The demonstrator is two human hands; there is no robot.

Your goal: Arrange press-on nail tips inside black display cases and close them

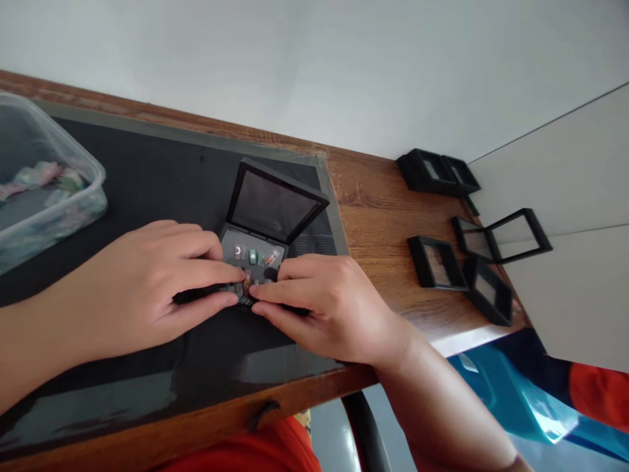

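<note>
A small black hinged display box (278,202) stands on the dark mat with its clear-windowed lid raised. On its grey base lie several small glossy pieces that look like press-on nails, among them a green one (253,256) and a pale one with coloured marks (272,256). My left hand (162,282) reaches in from the left, index finger and thumb closed in at the front row. From the right, my right hand (324,301) brings its thumb and index fingertip close together there. Between the fingertips sits a brownish piece (247,280); fingers partly hide the front row.
A clear plastic tub (93,190) holding small pastel pieces stands at the left. Several black frame boxes (437,262) rest on the wooden tabletop (373,216) at the right, one opened. Below the table's right end is a blue plastic bin (521,393), with a red and dark sleeve beside it.
</note>
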